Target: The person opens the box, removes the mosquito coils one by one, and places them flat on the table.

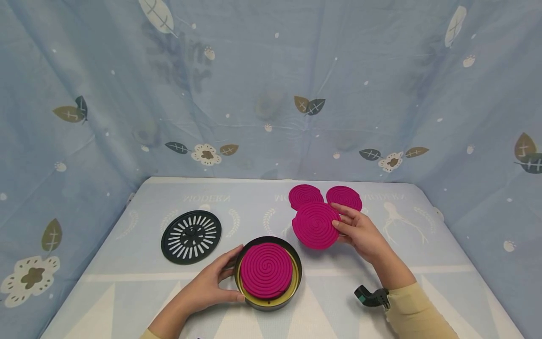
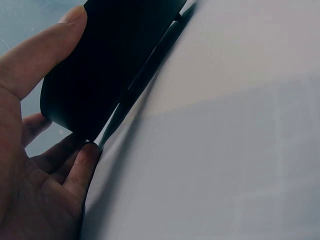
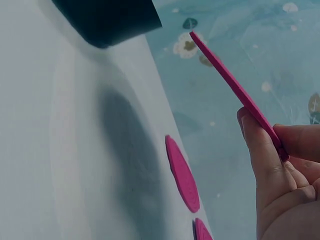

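Observation:
My left hand (image 1: 211,287) grips the side of a round dark tin (image 1: 267,308) with a yellowish inside, fingers behind and thumb in front. Inside the tin lies a magenta spiral disc (image 1: 267,270). In the left wrist view the dark tin (image 2: 110,65) sits between thumb and fingers of the hand (image 2: 45,150). My right hand (image 1: 360,230) pinches another magenta spiral disc (image 1: 316,226) by its right edge, to the right of and behind the tin. The right wrist view shows that disc (image 3: 235,87) edge-on, raised above the table, in the hand (image 3: 285,185).
Two more magenta discs (image 1: 305,195) (image 1: 344,197) lie side by side at the back of the table. A black slotted round plate (image 1: 191,237) lies to the left of the tin. A patterned blue curtain (image 1: 271,94) hangs behind the table.

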Demonstrator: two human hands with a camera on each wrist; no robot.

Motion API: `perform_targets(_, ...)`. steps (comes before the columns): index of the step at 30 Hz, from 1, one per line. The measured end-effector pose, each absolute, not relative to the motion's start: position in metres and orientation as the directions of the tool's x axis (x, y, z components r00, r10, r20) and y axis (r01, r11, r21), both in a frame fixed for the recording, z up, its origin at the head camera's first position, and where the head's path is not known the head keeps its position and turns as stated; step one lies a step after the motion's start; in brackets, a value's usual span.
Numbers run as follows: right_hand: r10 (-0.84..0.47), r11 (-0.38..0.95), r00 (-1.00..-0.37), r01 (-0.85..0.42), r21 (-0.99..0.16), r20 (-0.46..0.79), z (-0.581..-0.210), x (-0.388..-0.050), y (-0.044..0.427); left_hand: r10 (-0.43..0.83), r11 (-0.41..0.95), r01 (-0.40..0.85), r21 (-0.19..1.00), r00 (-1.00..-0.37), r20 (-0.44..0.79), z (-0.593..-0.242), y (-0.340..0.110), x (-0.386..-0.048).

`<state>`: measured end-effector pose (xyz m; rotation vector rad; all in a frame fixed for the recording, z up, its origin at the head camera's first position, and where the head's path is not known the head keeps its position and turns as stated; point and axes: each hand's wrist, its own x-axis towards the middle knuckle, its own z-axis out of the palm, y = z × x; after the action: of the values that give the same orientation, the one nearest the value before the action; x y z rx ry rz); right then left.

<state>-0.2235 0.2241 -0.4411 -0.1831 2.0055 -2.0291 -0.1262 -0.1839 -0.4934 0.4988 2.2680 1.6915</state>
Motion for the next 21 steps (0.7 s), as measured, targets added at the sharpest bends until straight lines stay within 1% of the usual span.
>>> perform_targets(14, -0.190, -0.060, -0.974, 0.137, -0.989, -0.123, -0.448, -0.239, 0.263, 0.420, 0.261, 0.102, 0.960, -0.907, -0.018, -0.494, -0.184, -0.126)
perform_targets(21, -0.142, -0.131, -0.979, 0.166, -0.977, -0.147, -0.444, -0.246, 0.281, 0.423, 0.257, 0.112, 0.960, -0.906, -0.007, -0.494, -0.184, -0.126)
